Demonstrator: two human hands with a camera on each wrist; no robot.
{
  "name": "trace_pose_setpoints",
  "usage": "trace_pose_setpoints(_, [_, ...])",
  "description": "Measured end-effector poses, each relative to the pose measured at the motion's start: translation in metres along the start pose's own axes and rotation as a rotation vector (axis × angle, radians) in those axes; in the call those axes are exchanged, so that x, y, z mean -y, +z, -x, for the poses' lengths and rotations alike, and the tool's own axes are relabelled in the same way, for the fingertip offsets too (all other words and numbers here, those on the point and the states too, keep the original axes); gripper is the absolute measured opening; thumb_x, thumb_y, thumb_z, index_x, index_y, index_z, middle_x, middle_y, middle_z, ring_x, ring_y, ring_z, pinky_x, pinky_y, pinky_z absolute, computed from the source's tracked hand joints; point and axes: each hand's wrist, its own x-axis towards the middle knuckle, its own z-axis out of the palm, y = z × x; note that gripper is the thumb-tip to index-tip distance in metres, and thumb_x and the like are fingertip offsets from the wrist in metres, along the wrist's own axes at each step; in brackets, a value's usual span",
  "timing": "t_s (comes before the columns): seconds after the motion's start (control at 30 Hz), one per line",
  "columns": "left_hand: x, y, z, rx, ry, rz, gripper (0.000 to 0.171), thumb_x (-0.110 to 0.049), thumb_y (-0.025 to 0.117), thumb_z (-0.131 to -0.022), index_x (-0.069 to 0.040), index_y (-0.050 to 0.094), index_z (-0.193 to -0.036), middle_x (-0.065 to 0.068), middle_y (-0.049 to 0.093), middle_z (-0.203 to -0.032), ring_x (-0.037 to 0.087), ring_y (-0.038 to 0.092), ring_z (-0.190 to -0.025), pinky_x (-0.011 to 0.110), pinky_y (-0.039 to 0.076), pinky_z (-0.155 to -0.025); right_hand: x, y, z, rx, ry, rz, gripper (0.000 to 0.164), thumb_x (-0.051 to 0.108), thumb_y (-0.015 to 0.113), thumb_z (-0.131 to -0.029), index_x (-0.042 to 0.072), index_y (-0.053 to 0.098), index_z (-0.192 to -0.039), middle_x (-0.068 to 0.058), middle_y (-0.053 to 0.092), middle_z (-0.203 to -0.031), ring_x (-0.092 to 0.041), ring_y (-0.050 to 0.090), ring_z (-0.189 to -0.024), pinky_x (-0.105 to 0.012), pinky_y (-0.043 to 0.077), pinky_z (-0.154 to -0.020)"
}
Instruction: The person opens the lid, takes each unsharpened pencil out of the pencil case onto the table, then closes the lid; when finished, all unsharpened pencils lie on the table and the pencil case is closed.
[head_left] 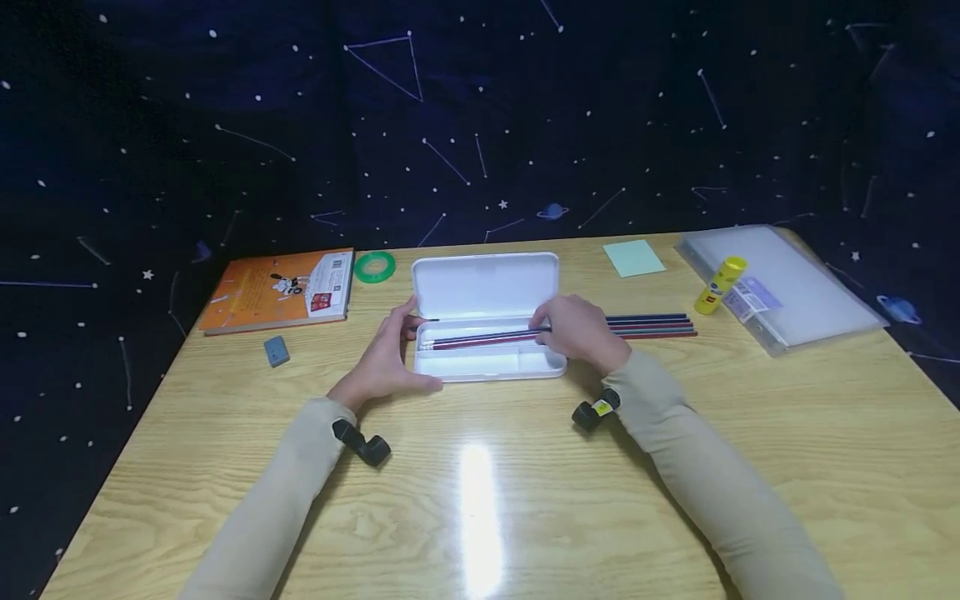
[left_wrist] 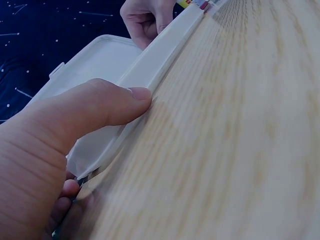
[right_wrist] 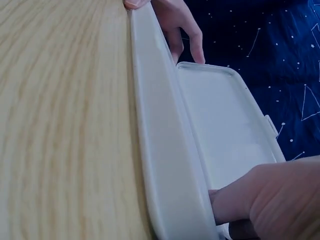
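We see the left hand [head_left: 386,354] spread around the left end of a shallow, glossy white rectangular pencil case [head_left: 486,375], its thumb on the front wall and its fingers bent about the far corner, where a thin dark tip shows that we cannot identify. The right hand [head_left: 576,329] is closed to a pinch over the right part of the case, and we see it holding the ends of slim dark-blue and red pencils [head_left: 480,338] that lie lengthwise in the rear compartment. The lid [head_left: 486,286] stands open at the back. Just right of the case, partly behind the right hand, we find more slim pencils in dark blue, red and teal [head_left: 652,326] side by side on the pale wood-grain counter [head_left: 570,500]. Farther left we notice a small blue-grey block eraser [head_left: 276,351], an orange hardcover book [head_left: 273,287] and, near its right edge, a green ring of tape [head_left: 375,278]. To the right are a pale green square of paper [head_left: 634,258], a yellow cylindrical glue stick [head_left: 720,285] and, beside it, a translucent plastic folder [head_left: 825,292]; behind everything we see dark-blue star-patterned cloth [head_left: 487,125]
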Motion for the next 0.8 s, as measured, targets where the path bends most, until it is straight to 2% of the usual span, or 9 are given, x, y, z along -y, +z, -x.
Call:
trace_pose_setpoints(0.2, [0.005,-0.001,0.001,-0.005,0.020,0.010,0.131,-0.017,0.095,-0.051,-0.012,0.014,-0.154,0.011,0.046,-0.133,0.024,0.041,-0.110,0.039,0.034,-0.101,0.002,0.002,-0.003,0.005,-0.047,0.051,0.010,0.017,0.067,-0.087,0.012,0.070,-0.095,-0.008,0.071,-0.100,-0.029,0.063,-0.094,-0.046,0.051,-0.072])
trace_pose_setpoints(0.33, [0.006,0.001,-0.001,-0.003,0.043,0.007,0.130,-0.019,0.095,-0.052,-0.013,0.014,-0.154,0.011,0.045,-0.134,0.025,0.041,-0.110,0.040,0.033,-0.102,0.000,0.001,-0.001,-0.006,-0.058,0.067,0.009,0.018,0.069,-0.086,0.011,0.066,-0.091,-0.006,0.070,-0.093,-0.028,0.063,-0.090,-0.046,0.051,-0.070])
trace_pose_setpoints(0.6, [0.004,0.001,-0.002,-0.002,0.025,0.008,0.130,-0.016,0.095,-0.052,-0.011,0.014,-0.154,0.011,0.046,-0.133,0.024,0.042,-0.109,0.039,0.034,-0.101,-0.009,0.003,-0.001,-0.025,-0.071,-0.046,0.012,0.019,0.071,-0.086,0.009,0.068,-0.091,-0.005,0.068,-0.087,-0.021,0.057,-0.078,-0.037,0.046,-0.070])
trace_pose_setpoints(0.8, [0.003,0.001,-0.002,-0.002,0.026,0.012,0.129,-0.016,0.094,-0.052,-0.010,0.014,-0.153,0.011,0.046,-0.133,0.024,0.042,-0.109,0.039,0.034,-0.101,-0.014,0.006,0.003,-0.068,-0.087,-0.141,0.014,0.019,0.071,-0.086,0.008,0.068,-0.094,-0.002,0.057,-0.072,-0.017,0.049,-0.068,-0.030,0.038,-0.062])
